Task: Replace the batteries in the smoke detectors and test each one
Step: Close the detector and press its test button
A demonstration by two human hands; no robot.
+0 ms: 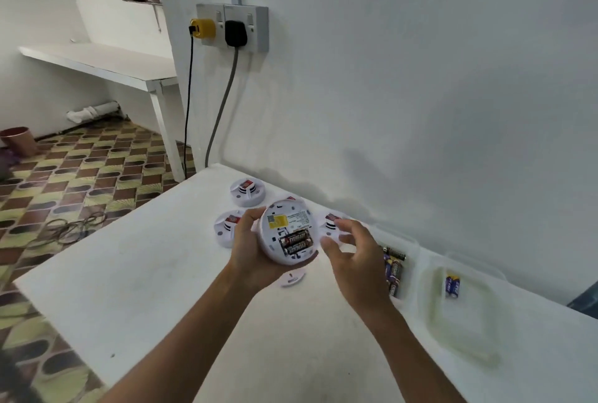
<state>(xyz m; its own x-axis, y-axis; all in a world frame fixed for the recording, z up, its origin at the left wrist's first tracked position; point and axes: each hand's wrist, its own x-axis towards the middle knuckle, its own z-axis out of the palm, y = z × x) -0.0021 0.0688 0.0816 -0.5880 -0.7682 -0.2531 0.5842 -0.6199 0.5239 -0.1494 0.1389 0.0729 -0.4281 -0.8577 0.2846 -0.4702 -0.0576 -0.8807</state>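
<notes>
Both forearms are reaching over the white table (136,289). Left hand (250,253) is gripping a smoke detector (286,231) above the table, back facing up, two black batteries (296,241) sitting in its bay. Right hand (351,257) is hovering beside it, fingers loose, holding nothing. Three detectors, possibly more, are lying behind. Spare batteries (393,270) are resting in a clear tray (411,241).

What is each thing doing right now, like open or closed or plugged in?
Held smoke detector: back facing up, battery bay open, two batteries inside.
Cover: off, lying on the table.
Left hand: gripping the held smoke detector.
Right hand: open, empty.
Three other detectors: resting on the table.
Black plug: plugged in.
Yellow plug: plugged in.
</notes>
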